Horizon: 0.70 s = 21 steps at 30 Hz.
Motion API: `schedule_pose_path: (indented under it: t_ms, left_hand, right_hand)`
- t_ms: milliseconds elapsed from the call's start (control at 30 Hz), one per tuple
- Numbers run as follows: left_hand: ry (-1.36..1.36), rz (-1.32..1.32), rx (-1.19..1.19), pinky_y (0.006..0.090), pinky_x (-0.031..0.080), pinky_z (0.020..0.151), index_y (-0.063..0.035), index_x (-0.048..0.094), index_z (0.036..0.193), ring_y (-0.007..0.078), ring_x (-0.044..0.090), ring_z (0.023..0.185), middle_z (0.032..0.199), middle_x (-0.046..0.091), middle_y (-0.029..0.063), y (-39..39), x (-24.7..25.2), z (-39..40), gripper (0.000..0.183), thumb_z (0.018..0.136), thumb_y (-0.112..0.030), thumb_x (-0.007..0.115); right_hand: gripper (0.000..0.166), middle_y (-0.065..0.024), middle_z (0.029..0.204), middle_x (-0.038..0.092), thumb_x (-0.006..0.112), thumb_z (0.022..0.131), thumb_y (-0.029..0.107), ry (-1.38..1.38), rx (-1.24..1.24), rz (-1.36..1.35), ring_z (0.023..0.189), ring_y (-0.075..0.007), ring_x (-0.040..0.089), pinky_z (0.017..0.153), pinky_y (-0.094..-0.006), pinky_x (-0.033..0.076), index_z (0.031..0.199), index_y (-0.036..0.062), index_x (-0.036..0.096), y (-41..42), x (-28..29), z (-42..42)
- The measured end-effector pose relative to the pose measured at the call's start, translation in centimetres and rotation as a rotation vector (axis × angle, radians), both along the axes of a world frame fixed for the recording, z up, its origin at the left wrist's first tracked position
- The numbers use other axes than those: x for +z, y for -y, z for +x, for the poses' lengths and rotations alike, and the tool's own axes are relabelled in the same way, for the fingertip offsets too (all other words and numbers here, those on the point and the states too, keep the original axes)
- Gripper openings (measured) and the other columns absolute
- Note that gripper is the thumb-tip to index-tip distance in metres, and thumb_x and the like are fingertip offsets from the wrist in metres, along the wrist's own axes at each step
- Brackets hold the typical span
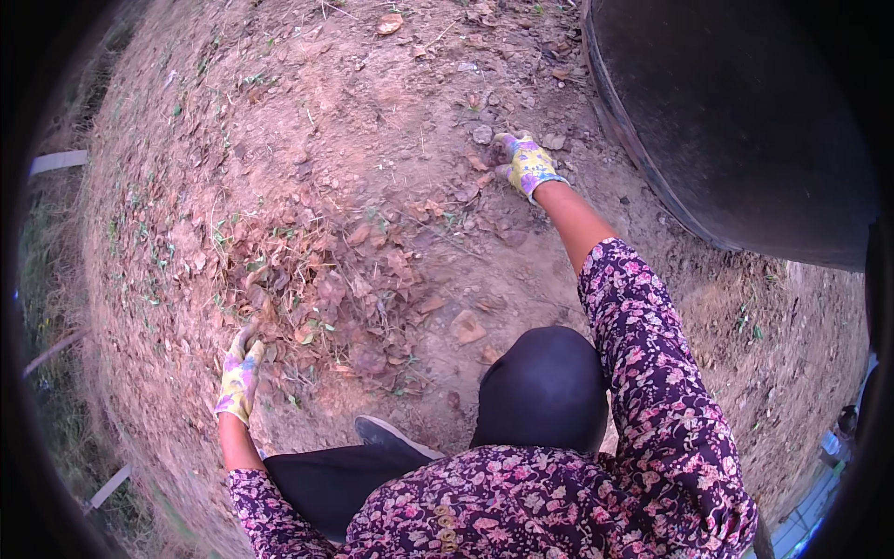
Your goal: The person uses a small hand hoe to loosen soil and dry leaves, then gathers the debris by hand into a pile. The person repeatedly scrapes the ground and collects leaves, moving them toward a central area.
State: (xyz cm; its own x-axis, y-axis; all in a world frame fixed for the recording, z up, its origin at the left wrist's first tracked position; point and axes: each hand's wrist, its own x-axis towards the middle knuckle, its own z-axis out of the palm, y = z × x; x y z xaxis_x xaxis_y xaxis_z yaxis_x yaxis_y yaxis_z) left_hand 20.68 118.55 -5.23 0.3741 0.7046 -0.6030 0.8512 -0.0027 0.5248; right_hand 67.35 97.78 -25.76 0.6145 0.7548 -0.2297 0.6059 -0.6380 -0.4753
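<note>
A loose heap of dry brown leaves (349, 293), mixed with straw and a few green sprigs, lies on bare soil before me. My left hand (239, 381), in a yellow and purple patterned glove, is at the heap's near left edge. Its fingers point into the leaves and stand slightly apart. Farther off to the right, my right hand (529, 166) wears a matching glove and reaches down to the ground. Its fingertips are beside a small grey stone (482, 134) and some scattered dry leaves (478, 163); whether they grip any is unclear.
A large dark round container (726, 126) with a thick rim stands at the upper right, close to my right arm. My bent knee (545, 391) and a dark shoe (391, 434) are near the heap. Grass (52, 279) borders the soil at left.
</note>
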Motion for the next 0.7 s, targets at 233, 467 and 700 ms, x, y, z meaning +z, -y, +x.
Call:
schedule_pose_path:
  t_ms: [233, 467, 700]
  left_hand:
    - [-0.039, 0.017, -0.053, 0.0283, 0.033, 0.095, -0.0005, 0.04, 0.125, 0.0187, 0.044, 0.111, 0.119, 0.048, 0.0101, -0.1, -0.8, 0.1, 0.043, 0.086, -0.015, 0.051]
    - [-0.104, 0.81, -0.725, 0.0415, 0.025, 0.1, -0.0069, 0.044, 0.122, 0.0303, 0.037, 0.119, 0.124, 0.045, 0.0129, 4.3, -3.4, 5.0, 0.053, 0.074, -0.021, 0.062]
    - [0.063, 0.671, -1.499, 0.0577, 0.011, 0.101, -0.0172, 0.035, 0.129, 0.0271, 0.019, 0.131, 0.139, 0.026, 0.0085, 12.7, -13.2, 17.5, 0.066, 0.068, -0.024, 0.061]
  right_hand:
    - [0.06, -0.0208, 0.132, 0.032, 0.057, 0.071, 0.003, -0.373, 0.645, 0.009, 0.117, -0.0343, 0.039, 0.094, -0.039, 0.037, 0.127, 0.0145, 0.038, -4.4, 2.0, -10.7]
    - [0.03, -0.0196, 0.097, 0.059, 0.061, 0.073, 0.022, -0.343, 0.244, -0.095, 0.09, -0.0341, 0.057, 0.075, -0.04, 0.046, 0.098, 0.0046, 0.055, -0.9, 4.5, -10.5]
    - [0.038, -0.0188, 0.11, 0.051, 0.057, 0.072, 0.01, -0.075, 0.322, -0.579, 0.099, -0.0343, 0.054, 0.079, -0.0433, 0.046, 0.109, 0.0059, 0.05, 5.0, 0.9, -12.5]
